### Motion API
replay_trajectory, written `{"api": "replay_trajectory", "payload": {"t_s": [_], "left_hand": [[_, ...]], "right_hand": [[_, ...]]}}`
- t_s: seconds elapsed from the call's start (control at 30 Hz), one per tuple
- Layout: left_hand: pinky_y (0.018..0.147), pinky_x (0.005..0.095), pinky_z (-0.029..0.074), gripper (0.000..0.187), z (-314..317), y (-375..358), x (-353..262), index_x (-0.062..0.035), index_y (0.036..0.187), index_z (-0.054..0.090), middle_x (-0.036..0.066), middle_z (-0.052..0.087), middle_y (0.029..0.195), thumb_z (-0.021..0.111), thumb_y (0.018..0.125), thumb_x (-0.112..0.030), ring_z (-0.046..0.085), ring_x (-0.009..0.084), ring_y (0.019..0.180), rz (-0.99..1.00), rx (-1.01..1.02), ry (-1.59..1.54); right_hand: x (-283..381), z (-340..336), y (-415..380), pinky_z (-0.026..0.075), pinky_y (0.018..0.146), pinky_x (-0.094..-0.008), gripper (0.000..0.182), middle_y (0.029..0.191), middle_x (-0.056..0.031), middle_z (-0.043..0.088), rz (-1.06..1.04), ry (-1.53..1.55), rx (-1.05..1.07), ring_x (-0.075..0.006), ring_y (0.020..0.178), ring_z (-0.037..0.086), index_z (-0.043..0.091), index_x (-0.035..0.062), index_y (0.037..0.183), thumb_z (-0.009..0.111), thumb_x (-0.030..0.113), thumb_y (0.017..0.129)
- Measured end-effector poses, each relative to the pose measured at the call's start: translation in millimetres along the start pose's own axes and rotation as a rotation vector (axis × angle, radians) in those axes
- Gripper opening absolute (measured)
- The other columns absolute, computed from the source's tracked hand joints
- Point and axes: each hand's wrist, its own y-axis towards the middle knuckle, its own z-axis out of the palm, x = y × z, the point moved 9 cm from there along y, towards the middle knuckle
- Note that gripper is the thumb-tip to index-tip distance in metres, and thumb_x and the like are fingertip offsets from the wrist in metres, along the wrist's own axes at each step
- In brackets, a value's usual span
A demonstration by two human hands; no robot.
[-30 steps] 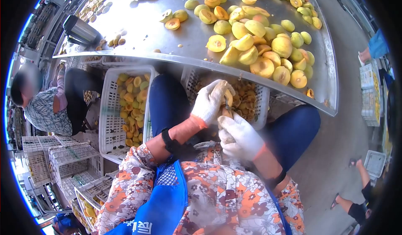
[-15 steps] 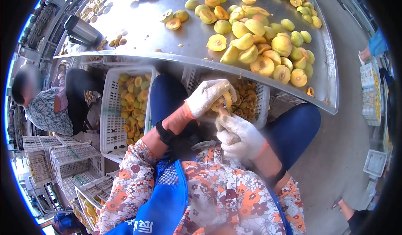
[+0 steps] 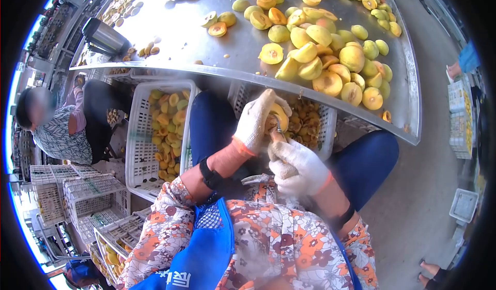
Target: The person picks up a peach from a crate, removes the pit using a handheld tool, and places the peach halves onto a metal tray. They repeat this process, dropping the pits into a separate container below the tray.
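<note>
Beside one metal table [image 3: 181, 42], two hands [image 3: 253, 122] [image 3: 299, 170] hold one fruit [image 3: 280, 116], one tool [image 3: 277, 134].

Left hand [image 3: 256, 123] curled, right hand [image 3: 299, 170] clenched, both gloved

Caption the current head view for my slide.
Gloved left hand steadies a cut fruit while the right works a small tool into it.
</note>
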Motion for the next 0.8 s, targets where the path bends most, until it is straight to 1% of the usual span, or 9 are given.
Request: {"api": "replay_trajectory", "payload": {"t_s": [0.1, 0.23, 0.33, 0.4, 0.47, 0.5, 0.57, 0.67, 0.8], "left_hand": [[0.061, 0.0321, 0.05, 0.044, 12, -24, 43, -0.0032, 0.098, 0.065, 0.009, 0.066, 0.084, 0.048, 0.107, -0.043, 0.061, 0.0231, 0.066, -0.554, -0.259, -0.856], [0.06, 0.0339, 0.053, 0.046, 6, -30, 56, -0.0024, 0.099, 0.066, 0.011, 0.065, 0.08, 0.053, 0.105, -0.046, 0.064, 0.0238, 0.068, -0.579, -0.437, -1.088], [0.05, 0.0259, 0.046, 0.047, -57, -37, 40, -0.0055, 0.097, 0.067, 0.009, 0.066, 0.074, 0.052, 0.102, -0.05, 0.063, 0.0182, 0.063, -0.529, -0.691, -0.665], [0.044, 0.0222, 0.036, 0.043, -117, -40, 35, -0.0071, 0.096, 0.067, 0.009, 0.065, 0.072, 0.055, 0.102, -0.048, 0.058, 0.0136, 0.058, -0.404, -0.648, -0.476], [0.052, 0.0295, 0.048, 0.033, -178, -43, 4, -0.0096, 0.09, 0.071, 0.004, 0.07, 0.083, 0.06, 0.101, -0.039, 0.066, 0.0186, 0.065, -0.346, -0.673, 0.285], [0.067, 0.0391, 0.054, 0.022, -187, -35, -18, -0.0114, 0.093, 0.073, 0.007, 0.072, 0.096, 0.068, 0.094, -0.032, 0.068, 0.0276, 0.083, -0.14, -0.479, 1.267], [0.084, 0.045, 0.053, 0.019, -174, -21, -45, -0.0128, 0.099, 0.074, 0.01, 0.071, 0.106, 0.074, 0.087, -0.027, 0.065, 0.0339, 0.098, 0.047, -0.448, 1.484], [0.089, 0.0444, 0.052, 0.026, -135, 28, -51, -0.0135, 0.108, 0.073, 0.011, 0.07, 0.108, 0.075, 0.085, -0.026, 0.063, 0.0341, 0.104, 0.12, -0.412, 1.206], [0.1, 0.047, 0.047, 0.059, -78, 106, -8, -0.0152, 0.141, 0.055, 0.017, 0.063, 0.128, 0.072, 0.088, -0.033, 0.057, 0.0358, 0.12, 0.061, -0.168, 1.127]], "right_hand": [[5, 1, 2, 0.03, 0.039, -0.0233, 0.012, 0.067, 0.0018, 0.048, -0.06, -0.128, -0.038, -0.0072, 0.043, 0.038, 0.054, 0.0134, 0.106, 0.053, 0.025, 0.107], [3, 7, 0, 0.04, 0.048, -0.0237, 0.01, 0.074, 0.003, 0.052, -0.012, -0.134, 0.06, -0.0085, 0.055, 0.048, 0.055, 0.0131, 0.105, 0.055, 0.024, 0.106], [7, 3, -7, 0.031, 0.038, -0.023, 0.016, 0.069, 0.0017, 0.049, -0.042, -0.143, 0.029, -0.0067, 0.044, 0.039, 0.051, 0.0111, 0.116, 0.055, 0.023, 0.106], [18, -4, -15, 0.029, 0.035, -0.0228, 0.021, 0.066, 0.0019, 0.048, -0.073, -0.232, -0.065, -0.005, 0.04, 0.036, 0.049, 0.0094, 0.121, 0.055, 0.024, 0.106], [18, -24, -17, 0.03, 0.037, -0.0227, 0.022, 0.067, 0.0025, 0.047, -0.054, -0.343, -0.159, -0.0047, 0.042, 0.038, 0.049, 0.0109, 0.122, 0.056, 0.025, 0.106], [17, -31, -18, 0.031, 0.038, -0.0228, 0.022, 0.067, 0.0025, 0.047, -0.04, -0.349, -0.207, -0.005, 0.042, 0.038, 0.049, 0.0115, 0.122, 0.056, 0.025, 0.106], [19, -27, -14, 0.031, 0.038, -0.0232, 0.023, 0.067, 0.0027, 0.047, -0.074, -0.376, -0.208, -0.0056, 0.042, 0.04, 0.049, 0.0121, 0.123, 0.057, 0.025, 0.105], [23, -29, -6, 0.033, 0.038, -0.0245, 0.022, 0.066, 0.0024, 0.048, -0.129, -0.488, -0.234, -0.0071, 0.042, 0.043, 0.049, 0.0125, 0.119, 0.059, 0.025, 0.104], [25, -39, -9, 0.034, 0.04, -0.0253, 0.02, 0.066, 0.0029, 0.047, -0.121, -0.491, -0.278, -0.0077, 0.044, 0.043, 0.048, 0.0125, 0.115, 0.059, 0.025, 0.104]]}}
